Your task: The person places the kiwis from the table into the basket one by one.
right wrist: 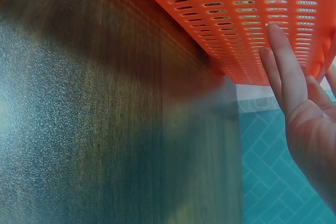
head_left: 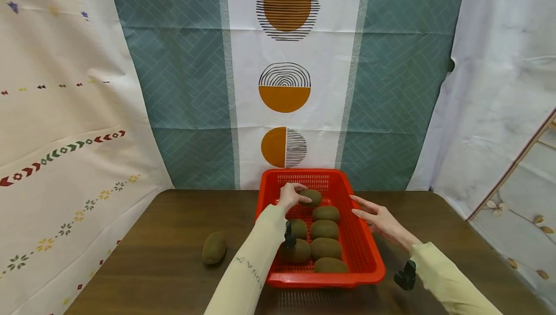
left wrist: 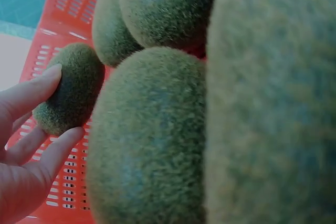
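My left hand reaches into the red plastic basket and holds a brown fuzzy kiwi near its far end. In the left wrist view, thumb and fingers lie around that kiwi. Several more kiwis lie in the basket in two columns, partly hidden by my left forearm. My right hand is at the basket's right side. Its fairly straight fingers are against the slotted outer wall in the right wrist view, where the hand shows from the palm side.
A single kiwi lies on the dark wooden table, left of the basket. Behind the table hangs a patterned teal and white cloth, close to the basket's far end. More patterned cloth hangs at both sides.
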`<state>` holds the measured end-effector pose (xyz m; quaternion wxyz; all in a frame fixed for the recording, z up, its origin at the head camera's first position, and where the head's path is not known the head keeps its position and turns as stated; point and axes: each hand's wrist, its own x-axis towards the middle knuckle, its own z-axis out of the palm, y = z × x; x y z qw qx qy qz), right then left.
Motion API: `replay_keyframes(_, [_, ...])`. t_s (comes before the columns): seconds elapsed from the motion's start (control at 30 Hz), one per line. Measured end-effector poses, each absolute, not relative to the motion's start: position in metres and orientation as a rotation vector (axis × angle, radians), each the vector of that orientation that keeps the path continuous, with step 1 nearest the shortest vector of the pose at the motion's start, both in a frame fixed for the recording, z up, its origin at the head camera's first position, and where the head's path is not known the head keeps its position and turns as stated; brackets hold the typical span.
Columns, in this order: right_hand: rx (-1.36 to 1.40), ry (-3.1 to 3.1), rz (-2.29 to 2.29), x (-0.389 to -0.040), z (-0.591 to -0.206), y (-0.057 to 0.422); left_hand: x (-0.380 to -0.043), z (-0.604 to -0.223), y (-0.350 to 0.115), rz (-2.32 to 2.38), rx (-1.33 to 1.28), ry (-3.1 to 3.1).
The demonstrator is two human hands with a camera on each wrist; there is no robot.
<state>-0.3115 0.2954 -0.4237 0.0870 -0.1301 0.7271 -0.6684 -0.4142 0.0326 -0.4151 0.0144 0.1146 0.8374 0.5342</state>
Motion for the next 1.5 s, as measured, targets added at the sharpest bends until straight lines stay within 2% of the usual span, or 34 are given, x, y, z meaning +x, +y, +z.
replay_keyframes(0.33, [-0.380,2.171,-2.006,-0.311,-0.425,0.295,-0.417,-0.428,0.036,1.659,0.309,2.590])
replay_keyframes(0.87, [-0.378,2.179,-1.986,-0.311,-0.426,0.291,-0.414,-0.427,0.029,1.611,0.257,2.589])
replay_keyframes(1.1, [-0.369,2.174,-1.993,-0.311,-0.424,0.294,-0.409,-0.407,0.029,1.693,0.274,2.600])
replay_keyframes(1.5, [-0.385,2.192,-1.963,-0.310,-0.421,0.295,-0.399,-0.361,0.016,1.771,0.527,2.420])
